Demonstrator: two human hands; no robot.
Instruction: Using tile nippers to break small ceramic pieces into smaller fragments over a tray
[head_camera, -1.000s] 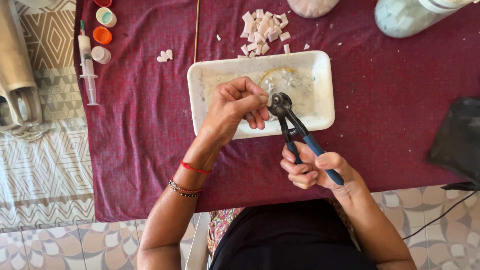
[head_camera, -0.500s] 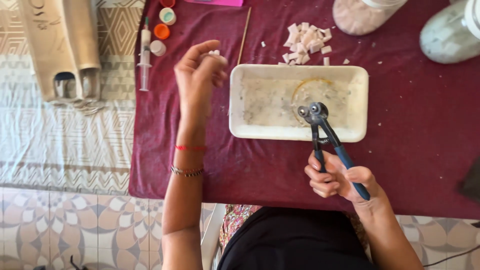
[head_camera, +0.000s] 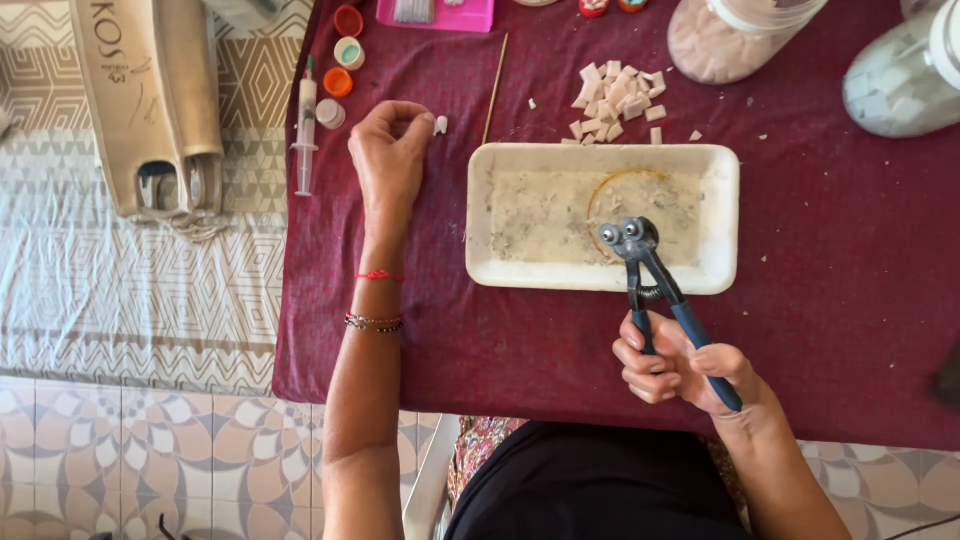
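Seen from the head camera, we are working at a table covered in a dark red cloth (head_camera: 830, 330). Our right hand (head_camera: 680, 368) is wrapping closed around the blue handles of a pair of wheeled nippers (head_camera: 648, 280), whose long axis is running up and slightly left from the palm, so that the two cutting wheels are hanging over the white tray (head_camera: 480, 230); nothing is showing between the wheels. Our left hand (head_camera: 388, 160) is lying well apart from the tool, left of the tray, with fingers curled loosely and the fingertips just beside a small white tile chip (head_camera: 440, 124) on the cloth; we cannot tell whether they are touching it. This hand is therefore the nearer one to the chip, which is lying up and left of the nippers, beyond the tray's far left corner. A heap of pale cut tile pieces (head_camera: 615, 100) is sitting just above the tray, a thin wooden stick (head_camera: 495, 85) beside the chip, and a syringe (head_camera: 306, 125) further left.
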